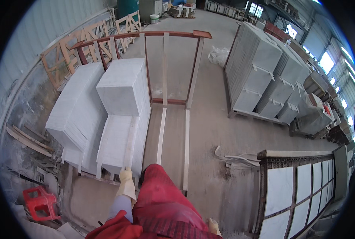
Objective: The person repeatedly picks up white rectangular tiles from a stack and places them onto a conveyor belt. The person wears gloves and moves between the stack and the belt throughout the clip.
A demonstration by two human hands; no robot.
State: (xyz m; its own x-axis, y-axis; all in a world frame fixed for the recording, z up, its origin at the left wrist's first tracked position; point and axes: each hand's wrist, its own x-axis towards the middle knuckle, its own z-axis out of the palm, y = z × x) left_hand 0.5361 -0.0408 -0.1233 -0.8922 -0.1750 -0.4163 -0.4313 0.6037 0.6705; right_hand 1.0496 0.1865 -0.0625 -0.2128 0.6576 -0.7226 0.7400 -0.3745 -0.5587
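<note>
My left hand (126,182), in a cream-yellow glove, reaches to the near edge of a stepped stack of white stone slabs (115,129). Its fingers are closed at the near end of a narrow pale strip (131,137) that lies along the lower step. A taller block of slabs (121,97) rises behind that step. Beside it on the left stands another stack of white slabs (75,107). My right hand (214,227), gloved in the same colour, shows only in part at the lower edge by my red apron; its fingers are mostly hidden.
A red-and-wood frame (165,71) stands behind the stacks, with pale rails (186,147) along the floor. Right are more slab stacks (249,67) and a rack with white tiles (279,189). A red plastic stool (40,202) sits lower left; wooden frames (70,51) lean on the wall.
</note>
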